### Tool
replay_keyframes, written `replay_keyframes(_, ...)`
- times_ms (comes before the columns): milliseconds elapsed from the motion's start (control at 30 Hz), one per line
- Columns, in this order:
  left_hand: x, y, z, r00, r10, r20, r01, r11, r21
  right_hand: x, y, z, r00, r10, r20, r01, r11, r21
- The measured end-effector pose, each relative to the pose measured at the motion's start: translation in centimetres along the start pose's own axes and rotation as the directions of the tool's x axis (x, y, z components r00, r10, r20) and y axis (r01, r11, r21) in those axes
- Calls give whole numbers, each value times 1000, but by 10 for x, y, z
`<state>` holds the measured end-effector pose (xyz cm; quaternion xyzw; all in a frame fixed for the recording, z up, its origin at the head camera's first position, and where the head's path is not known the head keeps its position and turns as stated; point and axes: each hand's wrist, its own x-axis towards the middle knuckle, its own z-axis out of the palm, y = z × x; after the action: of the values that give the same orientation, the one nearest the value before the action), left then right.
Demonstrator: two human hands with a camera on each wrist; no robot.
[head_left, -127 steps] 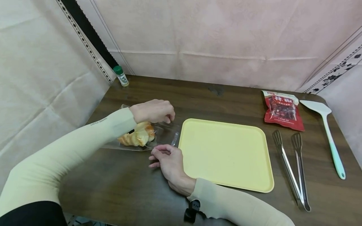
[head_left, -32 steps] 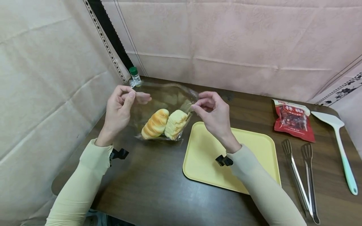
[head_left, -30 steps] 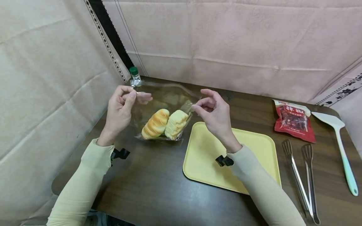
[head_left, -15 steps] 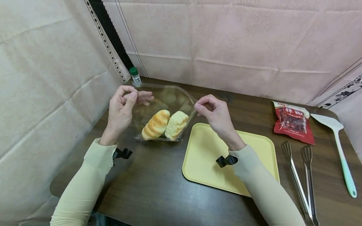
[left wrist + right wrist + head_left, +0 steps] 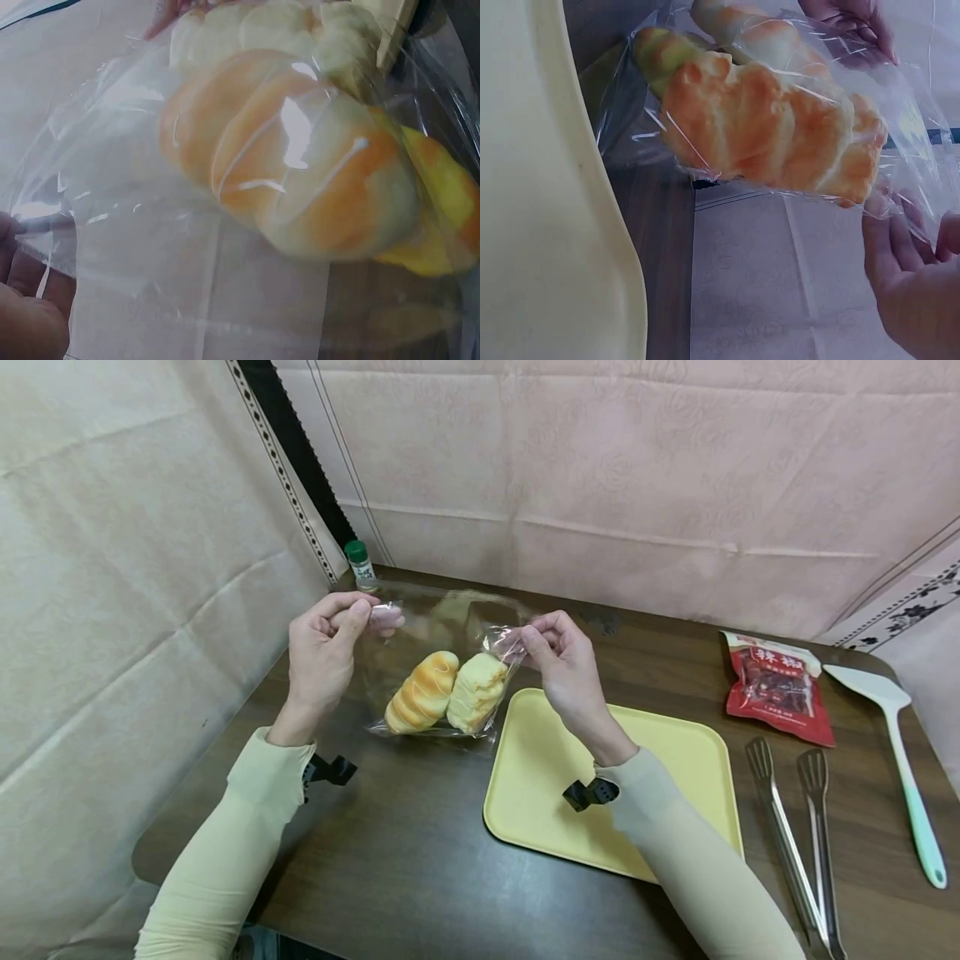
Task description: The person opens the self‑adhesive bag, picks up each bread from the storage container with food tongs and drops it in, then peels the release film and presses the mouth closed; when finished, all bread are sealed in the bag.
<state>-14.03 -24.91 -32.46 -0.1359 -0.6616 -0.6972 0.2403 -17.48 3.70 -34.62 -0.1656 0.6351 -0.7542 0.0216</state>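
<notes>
A clear plastic bag [image 5: 442, 614] is held up between both hands above the table, its bottom hanging low. Inside lie a golden twisted bread roll [image 5: 422, 692] and a paler ridged bread [image 5: 477, 693]. Behind these, the left wrist view shows a third, yellow and orange piece [image 5: 442, 202]. My left hand [image 5: 322, 647] pinches the bag's upper left edge between thumb and forefinger, and some fingers show through the film. At the upper right side, my right hand [image 5: 566, 668] pinches the crinkled film. The right wrist view shows this hand [image 5: 922, 289] beside the breads.
A yellow tray [image 5: 615, 785] lies under the right forearm. Farther right are metal tongs [image 5: 787, 843], a red food packet [image 5: 777, 685] and a white spatula with a mint handle [image 5: 892, 727]. A green-capped bottle [image 5: 361, 564] stands at the back left.
Seconds ago the bag lay flat on the table; now both hands hold it up. In the last half second, the film bunched at my right hand and the breads shifted slightly right.
</notes>
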Motion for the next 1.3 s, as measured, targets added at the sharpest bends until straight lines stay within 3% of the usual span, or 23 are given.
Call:
replay_keyframes(400, -1, 5, 10, 999, -1, -38, 2, 1000, 17, 2, 1, -4, 997, 6, -71, -12, 996, -88)
replay_keyframes(467, -1, 6, 11, 999, 4, -46, -2, 999, 34, 0, -1, -3, 994, -10, -110, -7, 988, -152)
replay_keyframes(533, -2, 7, 12, 999, 14, -51, -11, 998, 58, -4, -5, 1, 985, -79, -154, 37, 964, -264)
replay_keyframes(600, -4, 8, 13, 998, 26, -53, -21, 997, 79, -8, -11, 8, 956, -230, -184, 142, 907, -397)
replay_keyframes(633, -4, 8, 14, 998, 34, -53, -29, 995, 92, -10, -14, 12, 925, -330, -187, 211, 858, -468)
replay_keyframes(700, -6, 10, 15, 997, 56, -54, -48, 991, 127, -14, -21, 23, 831, -538, -143, 366, 722, -587)
replay_keyframes(800, -9, 11, 18, 995, 91, -51, -80, 979, 186, -16, -30, 41, 643, -766, 5, 558, 465, -687)
replay_keyframes(867, -10, 13, 19, 992, 121, -46, -108, 969, 223, -15, -35, 53, 560, -817, 134, 644, 328, -691)
replay_keyframes(900, -11, 14, 20, 990, 137, -38, -124, 963, 239, -15, -38, 59, 536, -821, 197, 675, 277, -684)
replay_keyframes(933, -11, 15, 20, 988, 151, -30, -139, 959, 247, -13, -40, 64, 526, -812, 253, 697, 241, -676)
replay_keyframes(1000, -12, 16, 21, 985, 173, -13, -164, 951, 261, -10, -44, 72, 536, -773, 340, 726, 216, -653)
replay_keyframes(1133, -13, 18, 23, 981, 193, -1, -185, 941, 284, 0, -48, 80, 580, -708, 403, 727, 226, -649)
replay_keyframes(1300, -12, 19, 27, 979, 202, 35, -203, 932, 300, 8, -49, 82, 593, -701, 397, 710, 223, -668)
